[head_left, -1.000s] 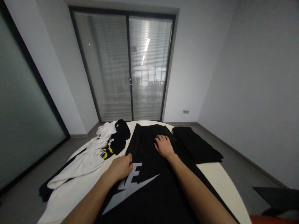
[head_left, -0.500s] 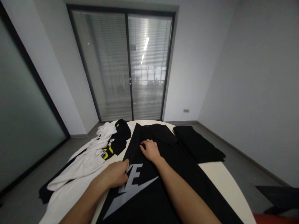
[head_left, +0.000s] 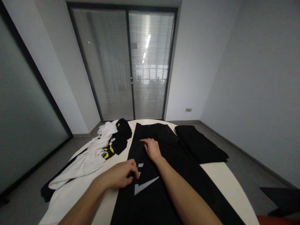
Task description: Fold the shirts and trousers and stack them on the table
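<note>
A black T-shirt (head_left: 168, 184) with a large pale grey logo print lies spread on the table, its collar at the far end. Its left side is turned inward over part of the print, hiding some letters. My left hand (head_left: 127, 174) is curled at the edge of that turned-in layer, thumb and fingers closed about the fabric. Farther up the shirt, my right hand (head_left: 152, 148) rests on the cloth with its index finger stretched out, pressing lightly near the chest area. The right hand holds nothing.
Crumpled white garments (head_left: 86, 165) and a black garment with yellow print (head_left: 117, 147) lie at the left on the pale round table (head_left: 228, 184). A folded black garment (head_left: 199, 145) sits at the right. Beyond are glass doors with blinds (head_left: 112, 68).
My left hand has moved a little to the right, turning the shirt's left side inward over part of the print. My right hand stays nearly in place, its index finger now straighter.
</note>
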Demonstrator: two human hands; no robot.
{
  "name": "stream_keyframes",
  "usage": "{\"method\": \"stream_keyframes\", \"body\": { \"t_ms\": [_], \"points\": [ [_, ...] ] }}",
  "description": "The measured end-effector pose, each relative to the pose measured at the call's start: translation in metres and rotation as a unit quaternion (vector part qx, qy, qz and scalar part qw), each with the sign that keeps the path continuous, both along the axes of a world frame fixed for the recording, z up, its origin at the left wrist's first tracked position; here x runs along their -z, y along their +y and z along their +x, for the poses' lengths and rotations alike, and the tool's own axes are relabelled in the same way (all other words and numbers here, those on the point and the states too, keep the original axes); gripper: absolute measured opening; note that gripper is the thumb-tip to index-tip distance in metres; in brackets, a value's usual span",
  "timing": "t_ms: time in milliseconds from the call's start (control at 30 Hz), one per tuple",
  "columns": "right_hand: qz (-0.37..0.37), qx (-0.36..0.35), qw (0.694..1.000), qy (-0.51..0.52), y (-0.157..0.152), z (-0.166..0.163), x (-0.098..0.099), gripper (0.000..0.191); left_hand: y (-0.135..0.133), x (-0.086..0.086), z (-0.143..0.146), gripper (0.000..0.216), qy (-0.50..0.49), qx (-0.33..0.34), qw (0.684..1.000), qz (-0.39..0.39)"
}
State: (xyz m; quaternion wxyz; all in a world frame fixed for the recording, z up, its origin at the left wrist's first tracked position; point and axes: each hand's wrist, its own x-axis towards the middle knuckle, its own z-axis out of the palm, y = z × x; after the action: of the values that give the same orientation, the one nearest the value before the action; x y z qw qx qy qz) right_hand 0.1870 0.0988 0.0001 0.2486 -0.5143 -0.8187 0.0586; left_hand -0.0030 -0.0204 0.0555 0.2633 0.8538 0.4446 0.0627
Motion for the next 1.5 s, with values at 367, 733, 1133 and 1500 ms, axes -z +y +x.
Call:
{"method": "stream_keyframes", "body": {
  "t_ms": [367, 733, 1133, 1500],
  "points": [
    [-0.047, 0.037, 0.996, 0.068, 0.007, 0.005, 0.009, 0.042, -0.006, 0.002, 0.02, 0.02, -0.046, 0.036, 0.998, 0.028],
    [-0.068, 0.031, 0.991, 0.107, 0.009, 0.007, 0.009, 0.036, -0.021, -0.002, 0.029, 0.022, -0.02, 0.081, 0.997, -0.002],
    [-0.072, 0.046, 0.986, 0.142, 0.017, 0.01, 0.016, 0.033, -0.02, -0.002, 0.041, 0.025, -0.065, 0.104, 0.992, -0.011],
    [-0.075, 0.04, 0.984, 0.154, 0.018, 0.012, 0.014, 0.03, -0.032, -0.002, 0.052, 0.014, -0.069, 0.16, 0.984, -0.035]
  ]
}}
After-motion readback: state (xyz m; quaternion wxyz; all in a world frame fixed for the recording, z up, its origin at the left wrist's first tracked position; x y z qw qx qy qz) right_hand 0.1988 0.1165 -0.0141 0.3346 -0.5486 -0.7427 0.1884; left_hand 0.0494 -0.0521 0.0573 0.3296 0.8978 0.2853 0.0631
